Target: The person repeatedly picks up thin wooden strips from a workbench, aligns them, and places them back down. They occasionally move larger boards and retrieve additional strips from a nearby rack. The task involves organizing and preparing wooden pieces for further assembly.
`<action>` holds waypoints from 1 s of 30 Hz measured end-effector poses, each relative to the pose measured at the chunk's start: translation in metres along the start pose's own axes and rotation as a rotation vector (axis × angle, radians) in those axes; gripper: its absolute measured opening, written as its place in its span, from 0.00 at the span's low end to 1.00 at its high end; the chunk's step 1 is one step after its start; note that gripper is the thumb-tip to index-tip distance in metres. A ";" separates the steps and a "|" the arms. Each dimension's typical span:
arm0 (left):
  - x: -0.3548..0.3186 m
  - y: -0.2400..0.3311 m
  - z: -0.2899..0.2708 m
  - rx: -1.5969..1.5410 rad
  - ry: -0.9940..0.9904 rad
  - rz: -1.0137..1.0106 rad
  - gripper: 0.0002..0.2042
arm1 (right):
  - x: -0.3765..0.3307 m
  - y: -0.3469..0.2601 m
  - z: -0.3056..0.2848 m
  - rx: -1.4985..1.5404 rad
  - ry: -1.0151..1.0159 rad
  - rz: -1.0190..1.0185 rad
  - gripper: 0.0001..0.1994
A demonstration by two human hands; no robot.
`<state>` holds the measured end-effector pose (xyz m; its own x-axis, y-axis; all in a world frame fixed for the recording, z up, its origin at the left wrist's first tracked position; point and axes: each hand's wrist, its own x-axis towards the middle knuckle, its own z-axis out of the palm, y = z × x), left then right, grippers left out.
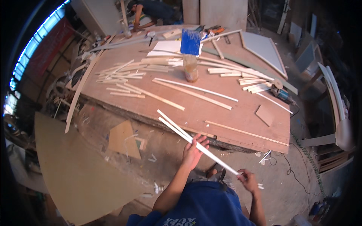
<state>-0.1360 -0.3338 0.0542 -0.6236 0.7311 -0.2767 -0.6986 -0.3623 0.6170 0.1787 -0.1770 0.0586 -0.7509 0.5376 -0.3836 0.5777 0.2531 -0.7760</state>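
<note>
Two thin white wood strips [217, 160] slant across in front of my body, splayed apart at their far left ends and lying together toward the right. Around their middle is my left hand [194, 152], palm turned up, the thumb over the strips and the fingers partly curled beneath. At the near right end my right hand [247, 180] pinches the strips' tips. The far left ends reach over the near edge of the wooden worktable [158, 96]. On the tabletop just beyond lie longer loose strips [192, 94] and a thin lath [247, 132].
Several piles of short strips [120, 75] cover the table's left and middle. A jar [191, 71] with a blue lid-like piece stands at centre; a power tool [281, 93] lies at right. A large board [83, 177] leans at lower left. Another person [154, 11] bends beyond the table.
</note>
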 end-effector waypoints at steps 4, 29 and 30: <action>0.022 -0.007 0.012 0.018 0.049 -0.009 0.28 | 0.036 0.014 -0.063 -0.162 0.049 -0.075 0.14; 0.130 -0.039 -0.058 0.271 0.321 -0.049 0.23 | 0.134 0.075 -0.118 -0.673 0.495 -0.223 0.16; 0.130 -0.038 -0.055 0.311 0.331 -0.044 0.23 | 0.138 0.079 -0.115 -0.680 0.505 -0.241 0.17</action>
<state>-0.2097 -0.2568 -0.0463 -0.7098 0.4990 -0.4972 -0.6198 -0.1071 0.7774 0.1578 0.0096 0.0019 -0.7389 0.6582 0.1442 0.6076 0.7434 -0.2798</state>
